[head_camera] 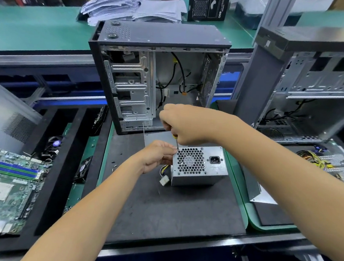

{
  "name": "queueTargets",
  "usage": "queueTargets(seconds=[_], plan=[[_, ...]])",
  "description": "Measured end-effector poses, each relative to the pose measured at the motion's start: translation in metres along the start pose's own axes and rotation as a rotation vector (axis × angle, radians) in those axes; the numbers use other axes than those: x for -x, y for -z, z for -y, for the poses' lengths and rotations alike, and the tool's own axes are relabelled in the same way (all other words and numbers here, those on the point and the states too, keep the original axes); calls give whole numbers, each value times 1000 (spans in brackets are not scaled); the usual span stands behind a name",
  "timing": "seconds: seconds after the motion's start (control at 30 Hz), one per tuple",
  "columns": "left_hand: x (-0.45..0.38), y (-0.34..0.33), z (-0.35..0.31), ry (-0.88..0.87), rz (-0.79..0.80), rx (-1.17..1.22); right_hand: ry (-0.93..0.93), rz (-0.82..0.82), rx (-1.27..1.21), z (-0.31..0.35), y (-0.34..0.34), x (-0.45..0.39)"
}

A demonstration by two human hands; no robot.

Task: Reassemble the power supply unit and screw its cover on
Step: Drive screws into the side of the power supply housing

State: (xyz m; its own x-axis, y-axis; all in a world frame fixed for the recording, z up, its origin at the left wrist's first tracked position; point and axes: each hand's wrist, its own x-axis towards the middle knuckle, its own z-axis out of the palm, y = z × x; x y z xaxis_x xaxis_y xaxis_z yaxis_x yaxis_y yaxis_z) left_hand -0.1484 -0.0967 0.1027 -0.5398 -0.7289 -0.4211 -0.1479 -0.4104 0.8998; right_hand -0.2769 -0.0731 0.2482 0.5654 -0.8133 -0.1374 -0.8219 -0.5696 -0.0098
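A grey metal power supply unit (pixel 198 165) stands on the black mat (pixel 171 207), its honeycomb fan grille and power socket facing up. My right hand (pixel 185 124) grips a screwdriver (pixel 176 140) whose shaft points down at the unit's top left corner. My left hand (pixel 157 155) pinches at that same corner, right by the screwdriver tip. I cannot make out the screw itself. A white connector (pixel 164 179) on yellow and black wires hangs out at the unit's left side.
An open, empty computer case (pixel 156 76) stands behind the mat, another (pixel 312 85) at right. A motherboard (pixel 8 190) lies at left in a black tray. A few small screws (pixel 114 165) lie on the mat's left part. Wire bundle (pixel 311 158) at right.
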Motion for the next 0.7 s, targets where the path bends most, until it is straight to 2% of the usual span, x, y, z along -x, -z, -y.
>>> queueTargets(seconds=[0.13,0.23,0.37,0.4,0.6,0.7], plan=[[1,1,1,4,-7,-27,-116,-172,207,1,-4,-7],[1,0,0,6,-14,-34,-159,-207,275,-3,-6,-5],[0,-3,1,11,-32,-44,-65,55,12,-13,1,-3],[0,-3,2,16,-44,-44,-52,66,-27,-14,3,-3],[-1,-2,5,44,-87,-19,-143,-179,230,-7,-6,-6],[-3,-2,7,45,-101,11,-160,-168,210,-9,-6,-4]])
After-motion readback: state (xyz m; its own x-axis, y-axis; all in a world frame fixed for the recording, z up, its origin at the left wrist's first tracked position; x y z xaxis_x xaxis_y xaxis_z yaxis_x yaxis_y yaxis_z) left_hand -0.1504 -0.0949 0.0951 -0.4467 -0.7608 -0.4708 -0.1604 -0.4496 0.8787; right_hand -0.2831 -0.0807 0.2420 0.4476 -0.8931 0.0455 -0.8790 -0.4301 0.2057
